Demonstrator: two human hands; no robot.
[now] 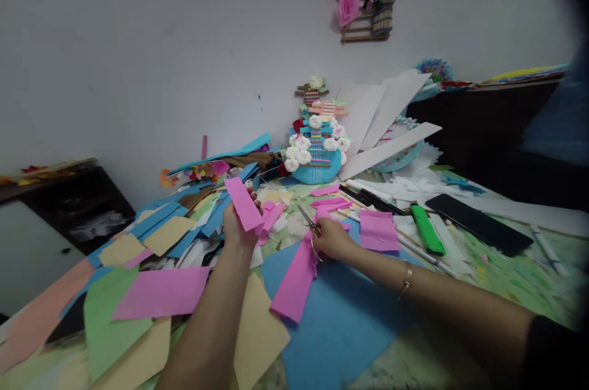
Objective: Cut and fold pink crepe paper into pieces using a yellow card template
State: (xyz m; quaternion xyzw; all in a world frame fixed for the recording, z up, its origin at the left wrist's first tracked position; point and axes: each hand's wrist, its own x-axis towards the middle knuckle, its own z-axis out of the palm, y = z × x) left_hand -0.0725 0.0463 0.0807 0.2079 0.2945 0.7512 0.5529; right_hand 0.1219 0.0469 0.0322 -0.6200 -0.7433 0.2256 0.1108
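My left hand (pixel 238 224) is closed on a pink paper strip (pixel 243 203), raised above the table and tilted. To its right, my right hand (pixel 332 239) grips a pair of scissors (pixel 305 216) whose blades point up and to the left. A longer pink crepe strip (pixel 294 282) lies under and beside my right hand, over a blue paper sheet (pixel 345 322). Right of that hand rests a pink square (pixel 378 230). Another pink piece (pixel 161 292) lies on the left, on green paper.
Coloured paper sheets (pixel 170 235) cover the left side. A green cutter (pixel 427 229), a black phone (pixel 478 223) and pens lie at the right. A flower-decorated blue guitar-shaped craft (pixel 316 166) stands against the wall behind.
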